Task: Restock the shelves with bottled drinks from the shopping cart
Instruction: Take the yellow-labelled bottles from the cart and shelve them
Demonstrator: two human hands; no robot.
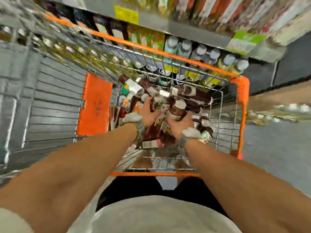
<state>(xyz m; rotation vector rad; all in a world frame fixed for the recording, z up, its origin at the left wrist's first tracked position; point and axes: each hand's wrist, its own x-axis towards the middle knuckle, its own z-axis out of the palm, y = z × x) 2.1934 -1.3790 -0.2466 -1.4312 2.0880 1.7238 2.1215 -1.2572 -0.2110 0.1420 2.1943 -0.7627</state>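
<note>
The right grip (180, 122) wraps 1 brown bottle (177, 112); left grip (149, 113) touches cart bottles (196, 98), openness unclear.

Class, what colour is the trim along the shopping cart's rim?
Orange; the cart rim shows best in the head view.

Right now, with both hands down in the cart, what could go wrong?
1. The right hand grips a dark bottle out of a loose pile; lifting it may shift its neighbours.
2. What the left hand holds in that pile is blurred, so a slip is possible.
</note>
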